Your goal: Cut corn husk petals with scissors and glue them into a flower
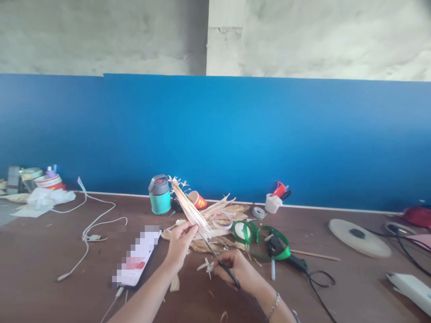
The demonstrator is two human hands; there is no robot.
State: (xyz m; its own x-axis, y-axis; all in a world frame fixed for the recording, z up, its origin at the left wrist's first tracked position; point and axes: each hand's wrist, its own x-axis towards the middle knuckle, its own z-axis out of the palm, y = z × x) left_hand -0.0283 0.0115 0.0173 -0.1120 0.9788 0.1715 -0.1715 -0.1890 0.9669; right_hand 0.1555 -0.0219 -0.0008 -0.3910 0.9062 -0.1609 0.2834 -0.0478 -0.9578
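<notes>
Right now we are pinching a pale, frayed strip of dried corn husk [188, 207] in our left hand [180, 244], holding it tilted above the brown wooden table [50, 269]. Our right hand [240, 271] is gripping slim black scissors [217, 259], whose tips are seemingly meeting the strip's base.

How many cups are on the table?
2: a red cup lying near the teal flask, and a white cup further right. The clutter at far left may hide more.
</notes>
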